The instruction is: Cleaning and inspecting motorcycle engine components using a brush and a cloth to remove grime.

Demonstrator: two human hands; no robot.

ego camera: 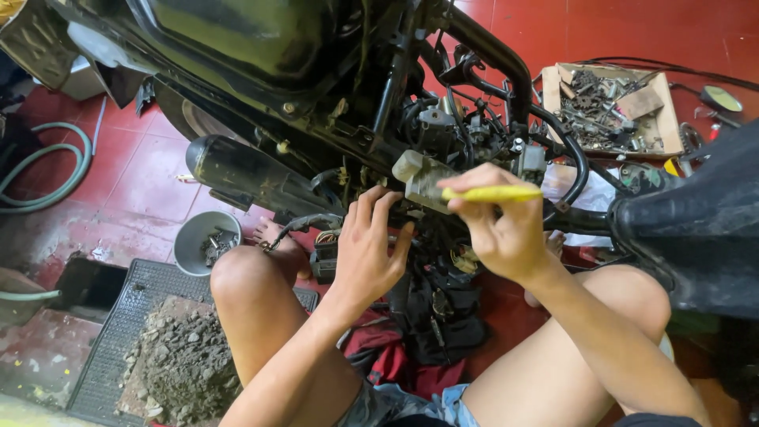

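I squat in front of a stripped motorcycle frame (490, 47) with exposed wiring and engine parts. My right hand (498, 225) grips a yellow-handled tool (492, 192), held level and pointing left toward a pale grey rectangular part (419, 178) in the wiring. My left hand (371, 245) reaches into the tangle of cables just below that part, fingers curled against the components; what it touches is partly hidden. A black exhaust pipe (245, 174) runs to the left of my left hand.
A grey bowl (198, 237) with small metal parts sits on the red tiled floor by my left knee. A cardboard box (664, 111) of bolts stands at back right. A black seat part (696, 229) is at right. A green hose (47, 166) lies left, and rubble on a mat (118, 316).
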